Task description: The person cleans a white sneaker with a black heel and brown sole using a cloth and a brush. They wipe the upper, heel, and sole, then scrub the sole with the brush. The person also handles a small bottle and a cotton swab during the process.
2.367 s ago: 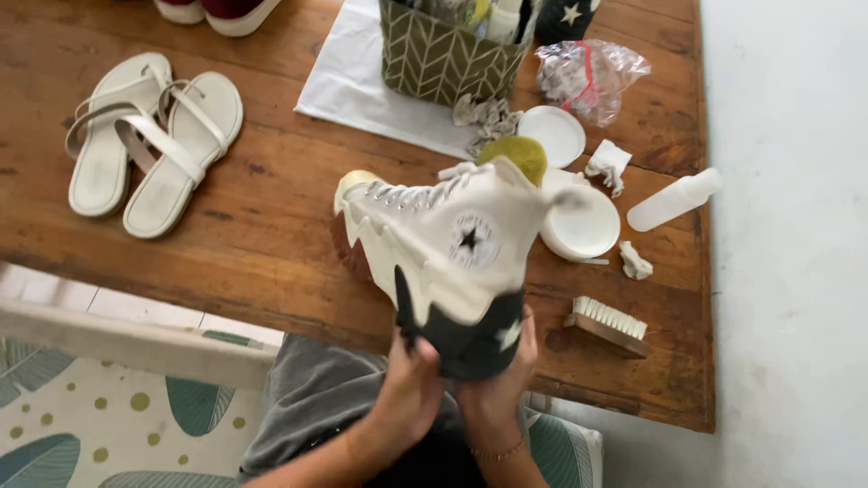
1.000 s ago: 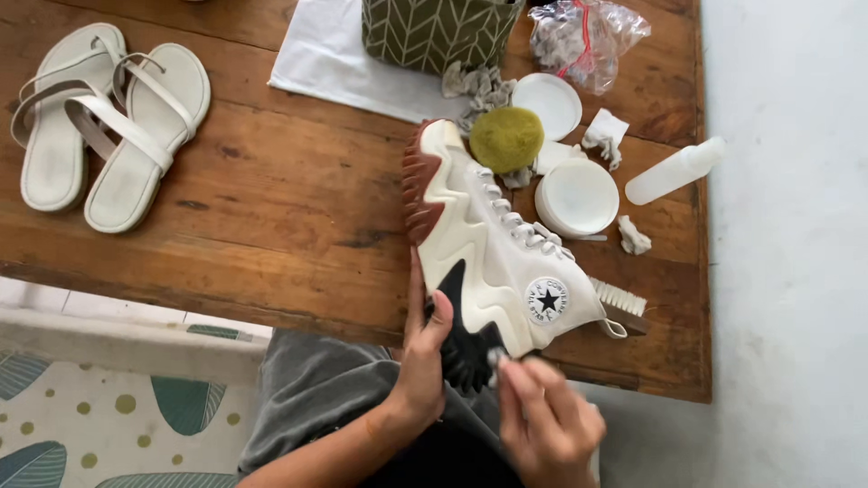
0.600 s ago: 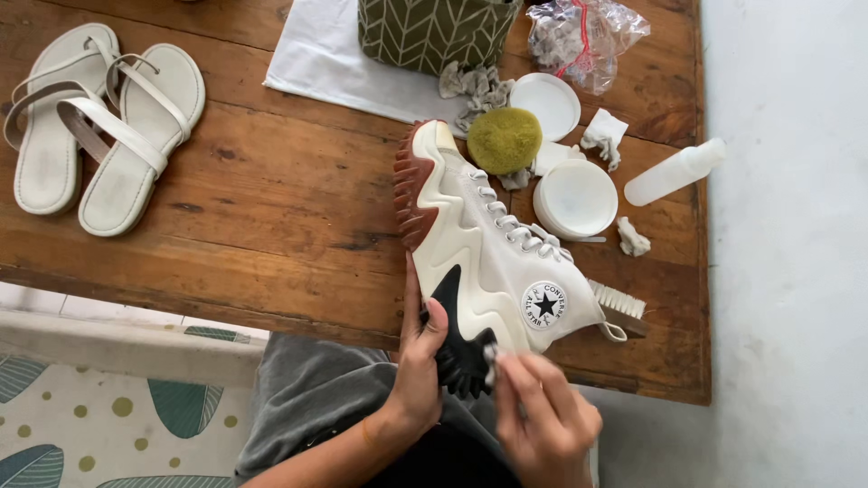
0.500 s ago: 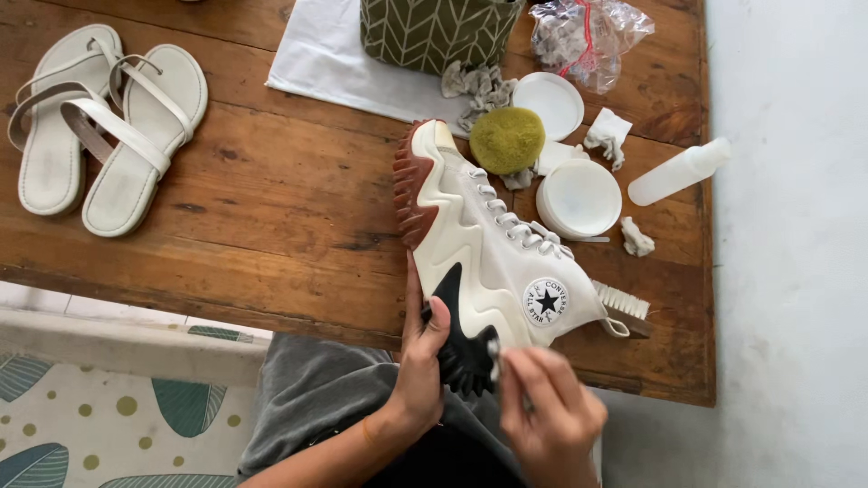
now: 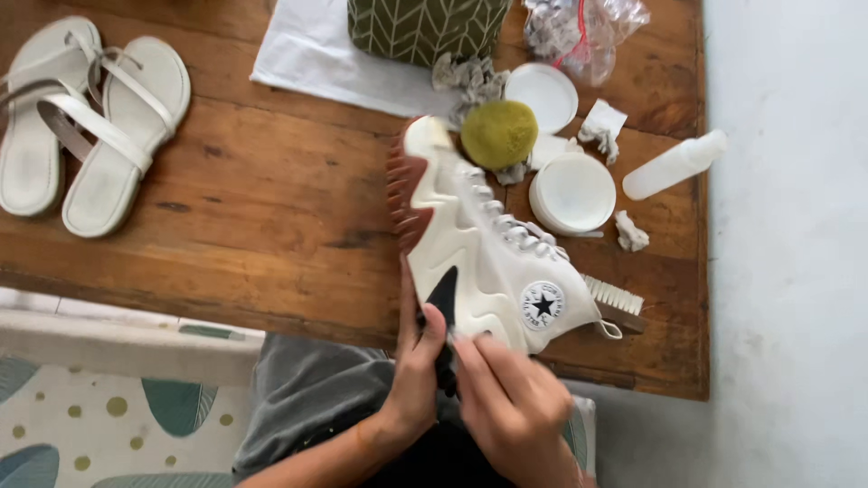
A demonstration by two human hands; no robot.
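A cream high-top sneaker (image 5: 488, 262) with a brown toothed sole lies on its side at the near edge of the wooden table (image 5: 253, 226), toe pointing away from me. My left hand (image 5: 416, 380) grips its dark heel from below, thumb up along the sole. My right hand (image 5: 511, 407) sits right beside it with fingers bunched together, fingertips pressed against the sneaker's heel area. Whether those fingers pinch something small is hidden.
A green sponge (image 5: 499, 134) rests by the toe, with two round white lids (image 5: 572, 192), crumpled wipes and a white bottle (image 5: 674, 164) to the right. A bristle brush (image 5: 615, 298) lies behind the ankle. White sandals (image 5: 90, 136) sit far left; a green patterned bag (image 5: 425, 27) at the back.
The sneaker was turned from upright in both hands to lying on its side, sole to the left. Since then my right hand has shifted slightly at the heel.
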